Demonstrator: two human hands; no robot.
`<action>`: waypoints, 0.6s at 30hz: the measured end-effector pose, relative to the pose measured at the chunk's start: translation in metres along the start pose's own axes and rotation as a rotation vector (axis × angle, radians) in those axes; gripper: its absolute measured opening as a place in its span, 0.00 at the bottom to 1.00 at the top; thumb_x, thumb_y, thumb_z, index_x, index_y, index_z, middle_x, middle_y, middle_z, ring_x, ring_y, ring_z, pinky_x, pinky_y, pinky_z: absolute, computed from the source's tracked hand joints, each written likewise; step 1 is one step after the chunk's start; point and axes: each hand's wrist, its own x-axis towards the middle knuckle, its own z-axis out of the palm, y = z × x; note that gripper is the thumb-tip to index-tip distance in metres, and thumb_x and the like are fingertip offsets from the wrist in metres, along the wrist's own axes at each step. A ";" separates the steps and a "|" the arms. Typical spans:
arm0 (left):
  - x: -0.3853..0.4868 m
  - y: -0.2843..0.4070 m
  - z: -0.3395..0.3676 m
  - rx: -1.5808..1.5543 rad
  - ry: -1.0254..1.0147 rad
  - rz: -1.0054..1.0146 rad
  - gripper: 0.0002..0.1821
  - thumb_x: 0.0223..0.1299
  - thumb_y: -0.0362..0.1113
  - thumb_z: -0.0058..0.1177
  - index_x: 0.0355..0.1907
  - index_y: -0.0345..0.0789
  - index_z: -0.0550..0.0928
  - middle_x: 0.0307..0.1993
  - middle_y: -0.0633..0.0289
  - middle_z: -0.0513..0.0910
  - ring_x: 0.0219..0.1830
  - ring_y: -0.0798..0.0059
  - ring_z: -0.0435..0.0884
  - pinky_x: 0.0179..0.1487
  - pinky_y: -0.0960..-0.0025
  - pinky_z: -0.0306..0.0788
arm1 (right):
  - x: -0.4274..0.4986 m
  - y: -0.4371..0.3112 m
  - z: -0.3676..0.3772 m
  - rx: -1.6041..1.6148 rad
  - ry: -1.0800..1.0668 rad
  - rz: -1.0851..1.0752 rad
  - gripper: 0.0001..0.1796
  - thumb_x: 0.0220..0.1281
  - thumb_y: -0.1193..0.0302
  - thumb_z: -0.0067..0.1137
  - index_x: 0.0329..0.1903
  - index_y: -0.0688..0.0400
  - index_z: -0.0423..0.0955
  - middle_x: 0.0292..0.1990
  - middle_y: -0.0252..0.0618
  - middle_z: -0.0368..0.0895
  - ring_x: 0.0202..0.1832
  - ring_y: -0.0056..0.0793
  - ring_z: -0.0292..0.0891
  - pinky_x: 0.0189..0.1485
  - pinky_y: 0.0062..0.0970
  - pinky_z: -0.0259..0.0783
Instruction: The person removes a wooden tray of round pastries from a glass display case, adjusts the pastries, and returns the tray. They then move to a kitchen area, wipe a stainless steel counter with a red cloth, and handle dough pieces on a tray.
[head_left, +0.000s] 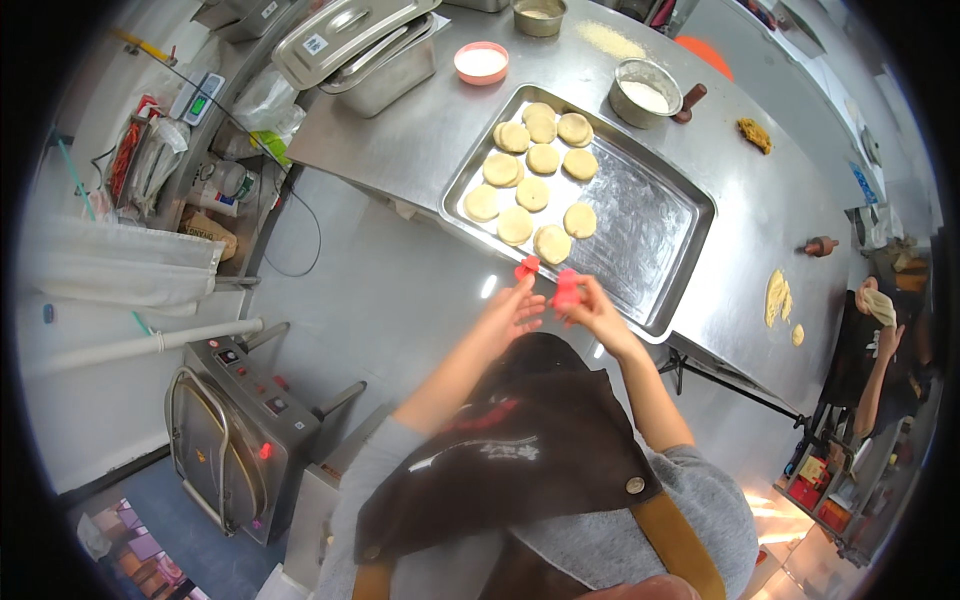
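Observation:
My left hand (516, 304) holds a small red plastic piece (527, 267) at its thumb, with the other fingers spread. A larger pinkish-red plastic piece (567, 289), perhaps a stamp, is pinched in my right hand (596, 315). Both hands are at the near edge of a metal baking tray (694, 199). Round flat dough cakes (532, 193) lie on the tray's left part, some of them overlapping. Two cakes nearest my hands are plain on top, and one farther up has a small dark dot.
Beyond the tray stand a metal bowl of pale powder (645, 94), a wooden-handled tool (691, 103), a red-rimmed dish (481, 63) and lidded steel containers (390, 67). Dough scraps (778, 298) lie at right. A person (877, 322) handles dough at far right. A round-lidded machine (217, 442) stands lower left.

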 end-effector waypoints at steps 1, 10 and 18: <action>-0.010 0.001 0.001 0.057 -0.055 0.074 0.19 0.62 0.46 0.53 0.49 0.37 0.70 0.46 0.62 0.76 0.49 0.74 0.74 0.47 0.67 0.71 | 0.003 -0.005 0.009 -0.017 -0.110 -0.008 0.26 0.61 0.73 0.55 0.59 0.57 0.56 0.43 0.41 0.76 0.41 0.24 0.74 0.41 0.24 0.71; -0.030 -0.005 -0.051 -0.195 -0.100 0.390 0.14 0.67 0.43 0.46 0.46 0.35 0.74 0.52 0.55 0.76 0.58 0.65 0.72 0.59 0.60 0.69 | 0.059 -0.021 0.025 -0.424 -0.374 -0.261 0.27 0.59 0.64 0.59 0.56 0.65 0.64 0.36 0.43 0.80 0.36 0.25 0.76 0.41 0.26 0.71; -0.069 -0.058 -0.146 -0.514 0.178 0.505 0.11 0.66 0.43 0.47 0.40 0.37 0.74 0.51 0.57 0.76 0.58 0.65 0.71 0.62 0.53 0.67 | 0.142 0.005 -0.076 -1.064 0.412 -0.335 0.30 0.47 0.71 0.61 0.56 0.64 0.65 0.50 0.59 0.68 0.55 0.55 0.64 0.59 0.41 0.62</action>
